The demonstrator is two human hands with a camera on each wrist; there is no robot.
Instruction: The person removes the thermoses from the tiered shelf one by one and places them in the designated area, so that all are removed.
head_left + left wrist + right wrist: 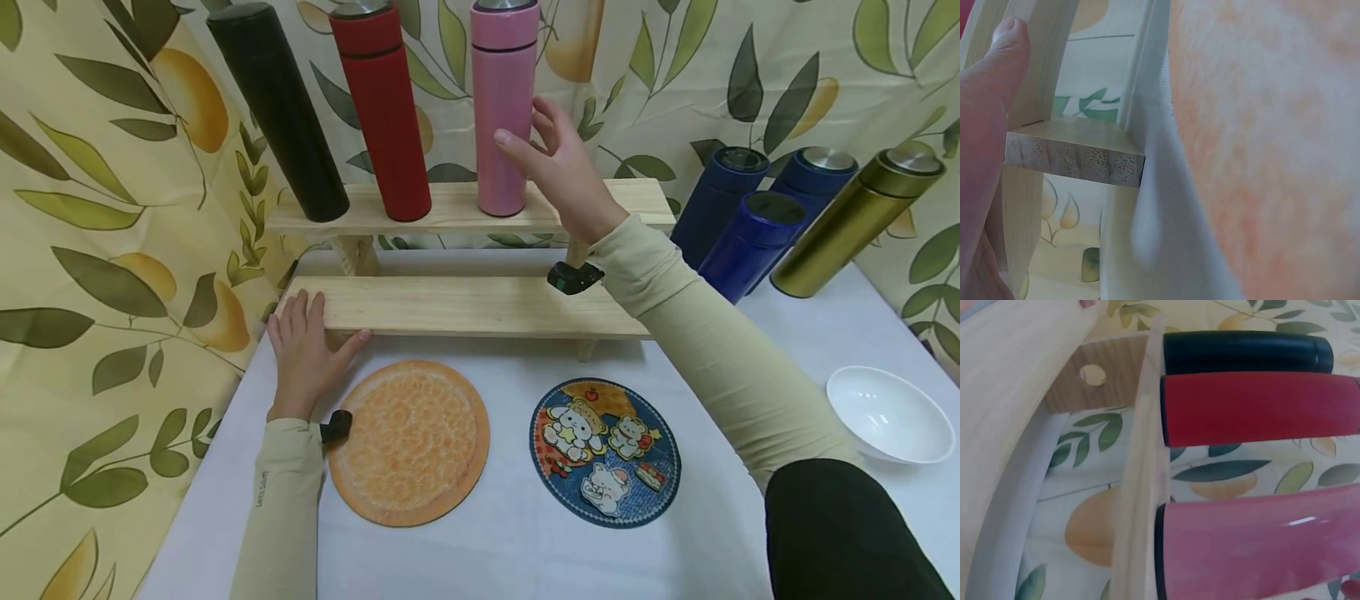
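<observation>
A pink thermos bottle [504,125] stands upright on the upper board of a two-tier wooden rack [450,304]. My right hand [562,171] is at its right side, the thumb across the front in the head view and the other fingers loosely bent by the right edge. Only fingertips [1350,589] of it show in the right wrist view. A red thermos [386,125] and a black thermos [281,117] stand to the left on the same board. My left hand [303,358] rests on the lower board's left end, fingers extended, with the thumb [1004,59] along its front edge.
Several blue thermoses [753,225] and a gold thermos [855,225] stand right of the rack. A white bowl [892,417] lies at the table's right. In front are a round orange-brown mat [408,446] and a round blue cartoon mat [637,500]. Patterned cloth [150,333] hangs around.
</observation>
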